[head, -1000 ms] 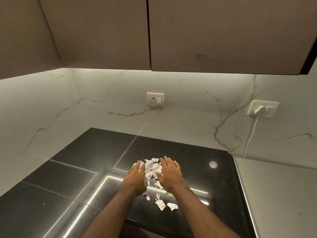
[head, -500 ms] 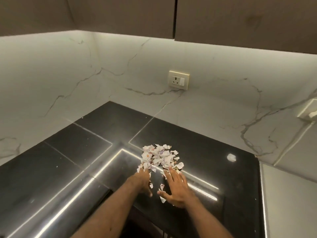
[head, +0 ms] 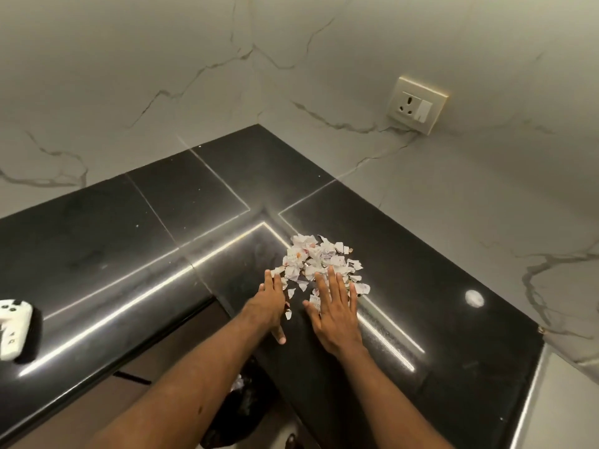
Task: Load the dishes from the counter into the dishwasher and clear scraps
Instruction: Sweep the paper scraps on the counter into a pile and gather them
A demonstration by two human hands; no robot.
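A heap of torn white paper scraps lies on the black stone counter near its inner corner. My left hand lies flat on the counter at the heap's near left edge, fingers straight and touching the closest scraps. To its right, my right hand is spread flat with straight fingers over the heap's near edge. A few loose scraps sit between the two hands. Neither hand holds anything.
A black-lined bin with some paper in it stands below the counter edge, between my forearms. A white controller-like device lies at the counter's left edge. A wall socket sits on the marble backsplash.
The view has tilted down and to the left, bringing the bin and the white device into sight. Both hands have drawn back to the heap's near edge and lie flatter.
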